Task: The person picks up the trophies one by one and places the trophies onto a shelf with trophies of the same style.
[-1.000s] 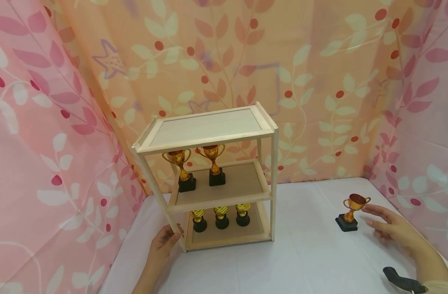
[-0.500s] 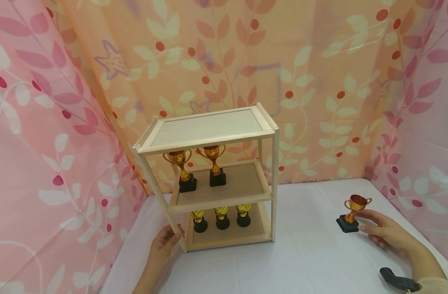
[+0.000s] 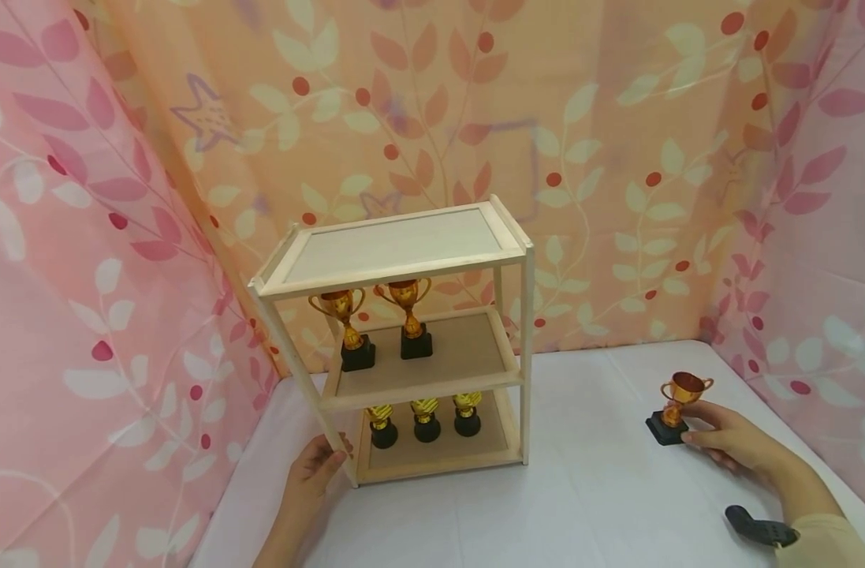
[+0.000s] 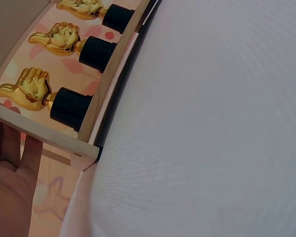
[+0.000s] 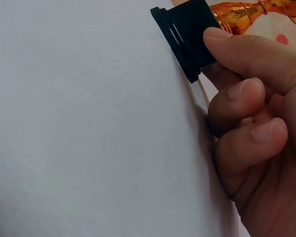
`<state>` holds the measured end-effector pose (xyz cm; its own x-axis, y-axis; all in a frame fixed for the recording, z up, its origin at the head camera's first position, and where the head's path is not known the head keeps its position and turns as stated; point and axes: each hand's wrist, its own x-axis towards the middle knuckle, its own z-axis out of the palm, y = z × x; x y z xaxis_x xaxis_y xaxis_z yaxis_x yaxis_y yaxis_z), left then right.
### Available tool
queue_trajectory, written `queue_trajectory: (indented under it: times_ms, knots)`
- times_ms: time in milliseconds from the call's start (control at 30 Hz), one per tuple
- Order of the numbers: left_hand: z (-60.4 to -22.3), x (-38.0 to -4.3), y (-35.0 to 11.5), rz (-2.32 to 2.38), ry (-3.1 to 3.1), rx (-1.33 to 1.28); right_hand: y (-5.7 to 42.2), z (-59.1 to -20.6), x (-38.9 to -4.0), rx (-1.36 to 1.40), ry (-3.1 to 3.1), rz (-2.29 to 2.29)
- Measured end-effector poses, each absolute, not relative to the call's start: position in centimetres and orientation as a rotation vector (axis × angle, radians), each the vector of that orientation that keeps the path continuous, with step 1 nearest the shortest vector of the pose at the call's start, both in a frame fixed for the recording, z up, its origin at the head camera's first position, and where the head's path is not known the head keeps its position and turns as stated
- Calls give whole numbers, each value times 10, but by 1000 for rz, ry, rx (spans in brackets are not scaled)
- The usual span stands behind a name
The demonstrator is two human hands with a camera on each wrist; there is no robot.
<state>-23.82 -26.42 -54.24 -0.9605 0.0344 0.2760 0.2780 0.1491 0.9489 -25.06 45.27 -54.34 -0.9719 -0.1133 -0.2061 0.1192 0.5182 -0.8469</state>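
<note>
A small gold trophy cup (image 3: 687, 389) with two handles and a black square base stands upright on the table at the right. My right hand (image 3: 733, 440) pinches it low down; in the right wrist view the thumb (image 5: 224, 37) lies against the black base (image 5: 190, 37). At the left, my left hand (image 3: 310, 473) grips the front left post of a three-tier wooden shelf (image 3: 425, 394). Two gold cups (image 3: 412, 308) sit on its middle tier. Gold thumbs-up trophies (image 4: 32, 91) with round black bases line the bottom tier.
The shelf's flat top panel (image 3: 397, 248) has raised side rails. A white cloth (image 3: 581, 489) covers the table. Patterned curtains (image 3: 602, 158) close off the back and both sides. A black strap-like device (image 3: 758, 527) is by the right wrist.
My right hand has moved left to the cup, and its thumb and fingers have closed around the lower part. My left hand stays on the shelf post.
</note>
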Motion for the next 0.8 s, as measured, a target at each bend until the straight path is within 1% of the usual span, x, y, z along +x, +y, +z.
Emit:
queue_trajectory:
  times_ms: [333, 567, 800]
  knots:
    - [-544, -239, -267, -1917, -2197, -444, 444, -542, -250, 8, 2582, -1384]
    - [-543, -238, -266, -1926, -2205, -354, 441, -546, -243, -14, 2623, -1419]
    - [-542, -237, -265, -1901, -2206, -383, 438, -547, -236, 28, 2685, -1458]
